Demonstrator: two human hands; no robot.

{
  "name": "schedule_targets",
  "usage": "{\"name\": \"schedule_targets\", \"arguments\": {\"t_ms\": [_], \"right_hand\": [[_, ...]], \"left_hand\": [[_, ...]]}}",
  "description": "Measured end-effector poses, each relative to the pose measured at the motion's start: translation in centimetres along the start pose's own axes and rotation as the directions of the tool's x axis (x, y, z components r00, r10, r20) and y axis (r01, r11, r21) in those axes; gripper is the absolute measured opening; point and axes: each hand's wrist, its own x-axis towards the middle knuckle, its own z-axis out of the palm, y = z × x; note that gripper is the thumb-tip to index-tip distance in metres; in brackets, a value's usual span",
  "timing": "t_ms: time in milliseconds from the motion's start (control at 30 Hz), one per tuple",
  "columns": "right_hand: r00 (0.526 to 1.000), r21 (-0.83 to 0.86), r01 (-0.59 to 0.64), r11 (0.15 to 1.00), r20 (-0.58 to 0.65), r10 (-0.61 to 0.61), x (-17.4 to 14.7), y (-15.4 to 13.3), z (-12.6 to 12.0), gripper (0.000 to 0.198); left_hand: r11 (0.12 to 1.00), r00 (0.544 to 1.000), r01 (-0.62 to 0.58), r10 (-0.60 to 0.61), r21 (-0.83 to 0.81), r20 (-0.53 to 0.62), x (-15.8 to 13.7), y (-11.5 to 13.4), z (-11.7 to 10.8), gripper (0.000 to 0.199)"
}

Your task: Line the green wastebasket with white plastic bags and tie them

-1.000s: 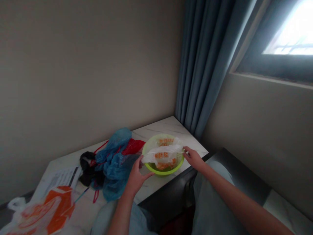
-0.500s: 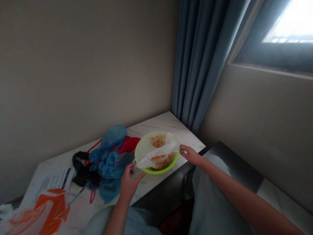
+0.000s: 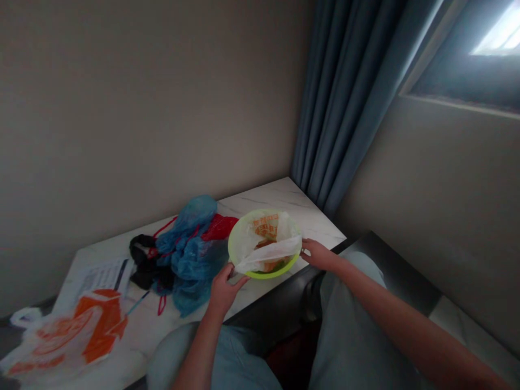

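Note:
A white plastic bag (image 3: 280, 249) with orange print lines a lime-green basin (image 3: 266, 274) on the marbled tabletop. At the basin's left side, my left hand (image 3: 224, 287) pinches an edge of the bag, thumb stretched along the rim. My right hand (image 3: 319, 254) grips the bag's opposite edge at the basin's right side. Between them the near edge of the bag is drawn into a taut band across the opening. Orange and green shapes show in the basin; what they are I cannot make out.
Left of the basin lie crumpled blue bags (image 3: 195, 260), a red bag (image 3: 219, 227) and a black bag (image 3: 148, 265). Nearer are a printed sheet (image 3: 99, 279), a pen (image 3: 137, 303) and a white-and-orange bag (image 3: 77, 330). A blue curtain (image 3: 349, 108) hangs behind the table corner.
The bag's mouth gapes wider, showing more of the inside. Both hands stay on its edges. The whole view has shifted slightly, showing more of the white-and-orange bag.

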Motion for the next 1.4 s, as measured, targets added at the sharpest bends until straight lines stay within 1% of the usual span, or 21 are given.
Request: {"name": "schedule_targets", "arguments": {"t_ms": [200,333,433,533,633,767,833,1000,1067,1133,1200,1267,1333,1400], "right_hand": [[0.999,-0.049,-0.007,0.999,0.033,0.009,0.3,-0.2,0.2,0.02],[0.998,-0.092,-0.022,0.996,0.052,0.027,0.4,-0.5,0.2,0.021],[0.997,-0.118,-0.033,0.992,0.063,0.041,0.5,-0.7,0.2,0.022],[0.996,-0.144,-0.047,0.988,0.067,0.057,0.5,-0.8,0.2,0.022],[0.995,-0.155,-0.062,0.986,0.073,0.074,0.5,-0.8,0.3,0.02],[0.992,-0.172,-0.065,0.983,0.094,0.082,0.6,-0.7,0.5,0.017],[0.988,-0.193,-0.083,0.978,0.111,0.106,0.7,-0.7,0.5,0.016],[0.969,-0.254,-0.124,0.959,0.177,0.172,1.0,-1.2,0.2,0.017],[0.964,-0.27,-0.133,0.954,0.187,0.188,1.0,-1.4,0.2,0.018],[0.962,-0.286,-0.144,0.948,0.186,0.202,1.0,-1.6,0.2,0.019],[0.957,-0.308,-0.158,0.938,0.188,0.223,0.9,-1.7,0.3,0.021],[0.95,-0.329,-0.168,0.929,0.199,0.242,0.9,-1.8,0.3,0.022],[0.943,-0.346,-0.173,0.922,0.211,0.256,0.9,-1.9,0.3,0.023],[0.939,-0.357,-0.18,0.917,0.215,0.268,0.9,-1.9,0.4,0.022]], "left_hand": [[0.986,0.989,-0.142,0.144,0.091,-0.017,0.0,-1.1,0.0,0.032],[0.961,0.972,-0.236,0.235,0.144,0.024,0.1,-1.3,0.0,0.032],[0.953,0.964,-0.265,0.26,0.147,0.051,0.1,-1.1,0.0,0.035],[0.95,0.963,-0.268,0.261,0.161,0.064,0.0,-1.0,0.0,0.038],[0.935,0.96,-0.281,0.272,0.214,0.071,-0.2,-0.9,-0.1,0.037],[0.87,0.939,-0.343,0.327,0.354,0.106,-0.4,-0.9,-0.2,0.036],[0.826,0.928,-0.367,0.355,0.427,0.111,-0.4,-0.8,-0.1,0.037],[0.719,0.869,-0.453,0.488,0.527,0.08,-0.3,-1.1,0.2,0.036],[0.688,0.855,-0.469,0.51,0.553,0.09,-0.3,-1.4,0.4,0.035],[0.674,0.856,-0.471,0.506,0.569,0.109,-0.3,-1.9,0.5,0.033],[0.68,0.871,-0.458,0.471,0.573,0.137,-0.3,-2.3,0.6,0.028],[0.704,0.903,-0.417,0.394,0.575,0.172,-0.2,-2.5,0.7,0.022],[0.729,0.935,-0.354,0.289,0.586,0.206,-0.1,-2.6,0.7,0.016],[0.746,0.953,-0.297,0.194,0.596,0.232,0.0,-2.5,0.7,0.013]]}}
